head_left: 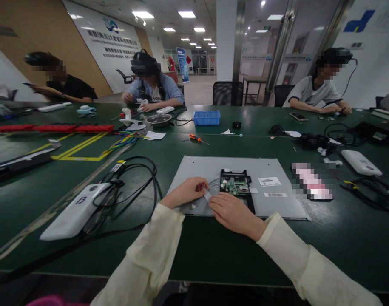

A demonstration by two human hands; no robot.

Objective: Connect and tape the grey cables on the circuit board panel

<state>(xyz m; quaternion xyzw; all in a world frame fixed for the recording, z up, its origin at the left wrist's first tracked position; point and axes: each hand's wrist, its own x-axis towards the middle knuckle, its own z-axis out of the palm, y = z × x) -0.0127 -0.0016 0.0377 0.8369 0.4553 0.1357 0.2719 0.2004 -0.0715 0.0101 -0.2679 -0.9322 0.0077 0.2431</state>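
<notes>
A flat grey metal panel (264, 168) lies on the table in front of me. On it sits a green circuit board (234, 187) in a black plastic frame (251, 206). My left hand (189, 191) is over the panel's left part, its fingers pinched on one end of a short whitish strip (207, 195). The fingers of my right hand (232, 212) are closed at the strip's lower end, just left of the frame. Thin grey wires (215, 183) run from near my left fingertips toward the board. My fingers partly hide the strip.
A white power bank (76, 210) with black cables lies left, and a phone (312, 182) right of the panel. Beyond are an orange screwdriver (197, 139), a blue basket (207, 118) and a metal bowl (159, 120). Several people sit across the table.
</notes>
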